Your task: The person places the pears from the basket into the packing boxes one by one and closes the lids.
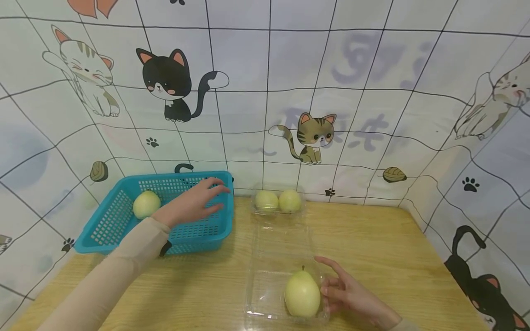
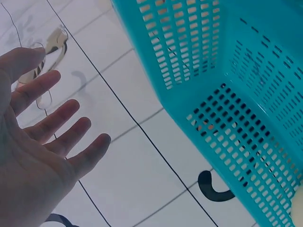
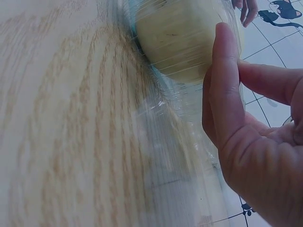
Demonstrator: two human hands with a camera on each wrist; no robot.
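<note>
My left hand hovers over the right part of a blue plastic basket, fingers spread and holding nothing; the left wrist view shows the bare palm beside the basket. One pale yellow pear lies in the basket's left part. My right hand pinches the right side wall of an opened clear plastic box. Inside it, on the right, stands a pear with its stem up. In the right wrist view, fingers lie against the clear wall beside that pear.
Behind the opened box, a second clear box holds two pears against the wall. The opened box's lid lies back toward it. All stand on a wooden table. A cat-printed covering surrounds the table's back and sides.
</note>
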